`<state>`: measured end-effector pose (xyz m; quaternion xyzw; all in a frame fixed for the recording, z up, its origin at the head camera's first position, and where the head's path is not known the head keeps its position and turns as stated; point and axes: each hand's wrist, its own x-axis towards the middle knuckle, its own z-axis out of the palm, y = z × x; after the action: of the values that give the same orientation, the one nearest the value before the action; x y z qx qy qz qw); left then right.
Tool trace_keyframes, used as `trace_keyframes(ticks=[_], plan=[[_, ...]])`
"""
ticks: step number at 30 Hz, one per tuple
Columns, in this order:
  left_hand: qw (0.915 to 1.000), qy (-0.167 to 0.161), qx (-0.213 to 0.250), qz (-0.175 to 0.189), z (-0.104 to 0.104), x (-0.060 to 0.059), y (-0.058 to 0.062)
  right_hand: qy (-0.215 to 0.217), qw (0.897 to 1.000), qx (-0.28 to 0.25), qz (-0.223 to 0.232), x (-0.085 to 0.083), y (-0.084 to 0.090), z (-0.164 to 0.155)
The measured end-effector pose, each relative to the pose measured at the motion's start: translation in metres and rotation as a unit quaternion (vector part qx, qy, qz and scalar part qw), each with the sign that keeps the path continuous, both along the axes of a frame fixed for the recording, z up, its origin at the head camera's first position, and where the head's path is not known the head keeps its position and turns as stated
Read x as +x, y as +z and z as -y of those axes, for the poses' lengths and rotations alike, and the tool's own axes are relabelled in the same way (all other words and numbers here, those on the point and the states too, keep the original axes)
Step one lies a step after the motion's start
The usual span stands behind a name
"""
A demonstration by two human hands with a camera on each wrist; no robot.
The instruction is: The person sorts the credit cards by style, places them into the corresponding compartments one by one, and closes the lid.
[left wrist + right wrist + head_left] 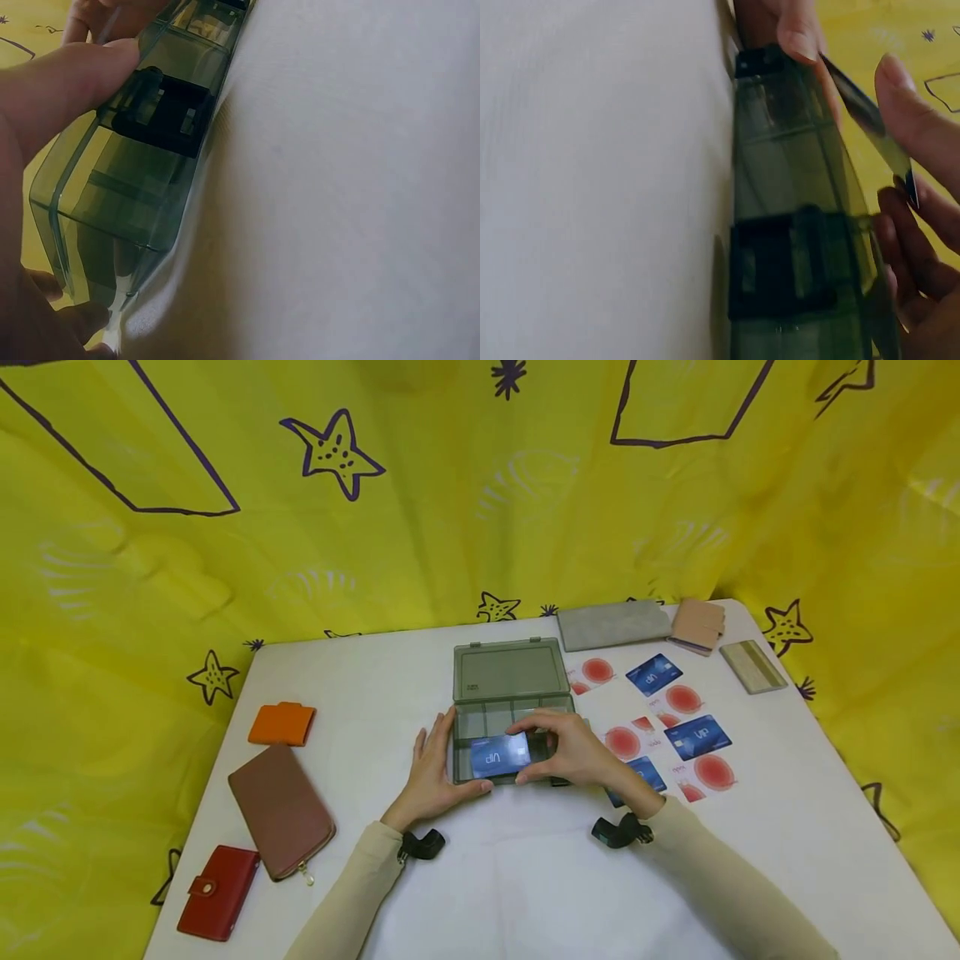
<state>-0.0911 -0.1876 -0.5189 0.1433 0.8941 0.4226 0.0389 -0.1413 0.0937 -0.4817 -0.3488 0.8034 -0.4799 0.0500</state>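
Note:
A translucent grey-green compartment box [471,722] lies on the table with its lid [513,672] tipped back. My left hand [433,777] grips its front left corner, thumb at the front rim and fingers along the side; the left wrist view shows the thumb [82,79] close by a dark latch [161,112]. With thumb and fingers, my right hand [566,747] pinches a blue VIP card [498,754] by its right end, over the front compartments. The right wrist view shows this card [870,120] edge-on, tilted above the box rim.
Right of the box lie several blue cards [697,737] and red-and-white cards [714,772]. Behind them are a long grey wallet [615,625], a tan wallet [697,625] and a beige holder [752,667]. At left are orange [282,724], brown [281,810] and red [219,893] wallets.

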Motion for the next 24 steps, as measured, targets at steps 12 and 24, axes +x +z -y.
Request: trace_keyframes(ticks=[12, 24], plan=[[1.0000, 0.002, -0.001, -0.005, -0.001, 0.000, -0.003, -0.034, 0.995, 0.090, -0.035, 0.003, -0.001, 0.014], [0.9999, 0.007, 0.000, -0.009, 0.000, 0.000, -0.005, -0.008, 1.000, 0.001, -0.012, -0.018, 0.014, -0.022]])
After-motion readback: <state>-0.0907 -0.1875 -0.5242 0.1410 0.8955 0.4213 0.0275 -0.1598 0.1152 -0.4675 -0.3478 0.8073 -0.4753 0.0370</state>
